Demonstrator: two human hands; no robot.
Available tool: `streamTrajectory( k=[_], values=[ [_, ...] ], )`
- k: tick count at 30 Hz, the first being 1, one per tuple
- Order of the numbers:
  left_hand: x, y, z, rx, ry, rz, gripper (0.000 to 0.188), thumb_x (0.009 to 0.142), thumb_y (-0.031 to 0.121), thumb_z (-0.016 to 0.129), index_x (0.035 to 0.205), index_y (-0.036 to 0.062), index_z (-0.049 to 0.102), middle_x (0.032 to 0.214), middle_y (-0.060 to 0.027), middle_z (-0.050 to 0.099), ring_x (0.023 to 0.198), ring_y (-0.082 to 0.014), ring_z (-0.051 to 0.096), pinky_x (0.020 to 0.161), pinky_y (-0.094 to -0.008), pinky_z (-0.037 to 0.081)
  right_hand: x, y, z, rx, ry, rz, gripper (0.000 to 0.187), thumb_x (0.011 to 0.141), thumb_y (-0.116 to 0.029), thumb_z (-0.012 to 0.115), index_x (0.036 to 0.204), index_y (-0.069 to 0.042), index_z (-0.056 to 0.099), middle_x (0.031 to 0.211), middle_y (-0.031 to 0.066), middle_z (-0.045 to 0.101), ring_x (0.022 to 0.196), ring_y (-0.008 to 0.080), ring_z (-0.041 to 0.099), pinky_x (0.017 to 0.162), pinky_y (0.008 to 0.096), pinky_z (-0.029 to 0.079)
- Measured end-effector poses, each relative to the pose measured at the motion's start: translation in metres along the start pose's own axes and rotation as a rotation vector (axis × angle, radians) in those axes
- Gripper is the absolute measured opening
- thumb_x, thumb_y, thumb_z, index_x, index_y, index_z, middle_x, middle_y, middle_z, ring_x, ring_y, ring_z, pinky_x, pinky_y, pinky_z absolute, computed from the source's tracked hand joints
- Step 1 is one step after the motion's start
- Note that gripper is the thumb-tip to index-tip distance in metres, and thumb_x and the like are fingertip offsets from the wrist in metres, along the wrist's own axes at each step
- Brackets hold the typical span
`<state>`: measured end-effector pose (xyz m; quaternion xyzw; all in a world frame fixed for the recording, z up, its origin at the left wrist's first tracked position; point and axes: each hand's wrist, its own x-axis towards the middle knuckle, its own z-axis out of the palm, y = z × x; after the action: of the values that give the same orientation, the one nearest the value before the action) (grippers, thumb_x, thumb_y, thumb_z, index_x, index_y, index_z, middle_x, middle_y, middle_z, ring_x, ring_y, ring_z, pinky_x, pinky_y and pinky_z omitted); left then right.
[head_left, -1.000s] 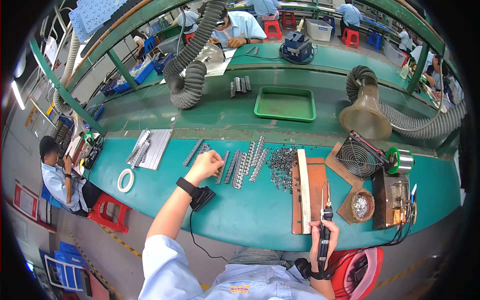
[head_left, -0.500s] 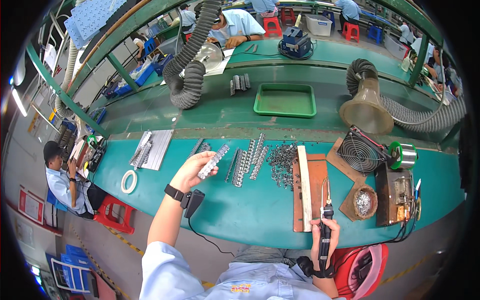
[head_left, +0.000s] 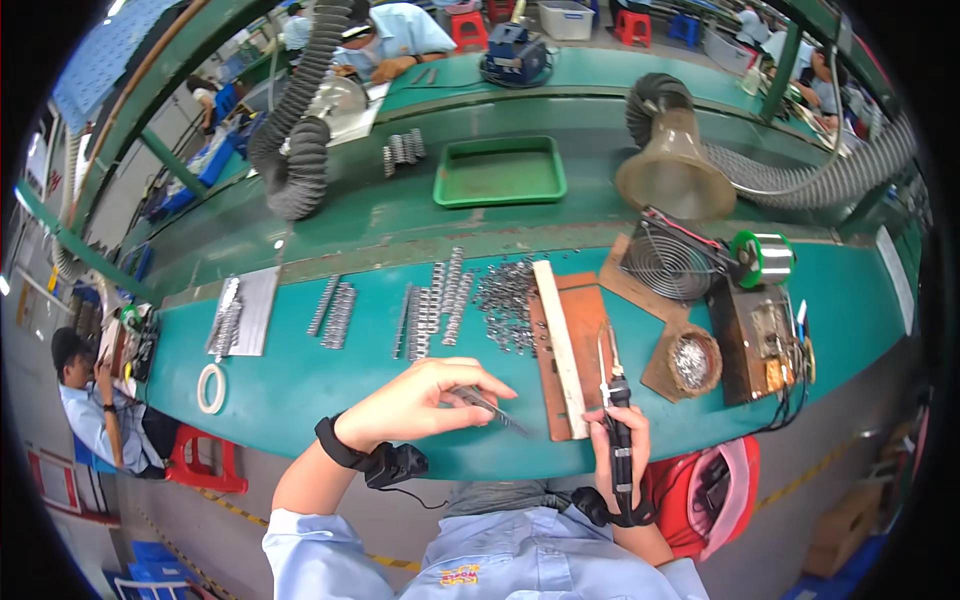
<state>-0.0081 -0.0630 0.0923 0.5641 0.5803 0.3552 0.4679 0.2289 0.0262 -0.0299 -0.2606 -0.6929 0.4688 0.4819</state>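
My left hand (head_left: 430, 402) is over the near part of the green bench, thumb and fingers closed on a thin metal strip (head_left: 490, 410). Seen almost edge-on, the strip slants down to the right, its inner end hidden by the fingers. My right hand (head_left: 622, 440) grips a black soldering iron (head_left: 620, 400), with a thin metal tube beside its tip. The iron points up and away, over a reddish-brown board (head_left: 588, 340). Along that board lies a pale wooden bar (head_left: 560, 350). Left of it are a heap of small dark metal parts (head_left: 505, 300) and rows of metal strips (head_left: 432, 305).
More strips (head_left: 340, 315) lie farther left, near a white tape ring (head_left: 211, 388). To the right stand a fan (head_left: 672, 260), a solder wire spool (head_left: 762, 258), a round tip-cleaning pot (head_left: 692, 362) and a metal box (head_left: 740, 350). Behind are a green tray (head_left: 500, 198) and a fume funnel (head_left: 675, 180).
My left hand has come right and nearer with the strip, which is now turned edge-on. My right hand still holds the soldering iron. The whole view has shifted.
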Motion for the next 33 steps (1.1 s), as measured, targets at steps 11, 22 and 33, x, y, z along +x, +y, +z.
streamTrajectory(
  k=[11, 22, 33],
  values=[
    [0.07, -0.054, 0.047, -0.76, 0.14, -0.248, 0.014, 0.083, 0.006, 0.062, 0.092, 0.005, 0.051, 0.083, -0.004, 0.061, 0.075, -0.0116, 0.061, 0.07, -0.0236, 0.052, 0.0, 0.001, -0.005, -0.079, -0.049, -0.043, 0.031, 0.08, 0.007, 0.055, 0.107, -0.006, 0.044, 0.086, 0.0115, 0.058, 0.075, 0.0162, 0.056, 0.067, 0.0268, 0.044],
    [0.071, -0.066, 0.062, -0.876, 0.221, -0.3, 0.012, 0.085, 0.006, 0.06, 0.09, 0.0066, 0.048, 0.085, -0.0023, 0.059, 0.073, -0.0094, 0.06, 0.066, -0.0231, 0.052, 0.005, 0.001, -0.005, -0.148, -0.07, -0.073, 0.029, 0.08, 0.005, 0.057, 0.104, -0.005, 0.045, 0.084, 0.0119, 0.06, 0.076, 0.0177, 0.056, 0.068, 0.0285, 0.045],
    [0.07, -0.068, 0.074, -0.812, 0.332, -0.224, 0.013, 0.085, 0.005, 0.058, 0.09, 0.0073, 0.046, 0.086, -0.0019, 0.058, 0.075, -0.0083, 0.059, 0.061, -0.0222, 0.052, 0.006, 0.002, -0.007, -0.163, -0.093, -0.09, 0.03, 0.08, 0.005, 0.058, 0.104, -0.006, 0.045, 0.083, 0.0122, 0.063, 0.077, 0.0195, 0.054, 0.069, 0.0309, 0.043]
  ],
)
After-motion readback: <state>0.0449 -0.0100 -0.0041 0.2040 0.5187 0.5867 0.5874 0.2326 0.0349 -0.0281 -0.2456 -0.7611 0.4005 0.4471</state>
